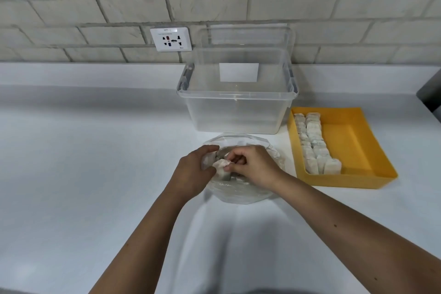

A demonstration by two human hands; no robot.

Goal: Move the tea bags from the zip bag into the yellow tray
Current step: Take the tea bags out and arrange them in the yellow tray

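Observation:
A clear zip bag (238, 194) lies open on the white counter in front of me. My left hand (194, 172) holds the bag's left edge. My right hand (253, 166) reaches into the bag and pinches a pale tea bag (222, 167) between thumb and fingers. More tea bags under my hands are mostly hidden. To the right sits the yellow tray (355, 143), with several tea bags (315, 145) lined up in two rows along its left side.
A large clear plastic box (238, 112) stands behind the zip bag, against the brick wall. A wall socket (170, 39) is at the back left. A dark object (430, 95) pokes in at the right edge.

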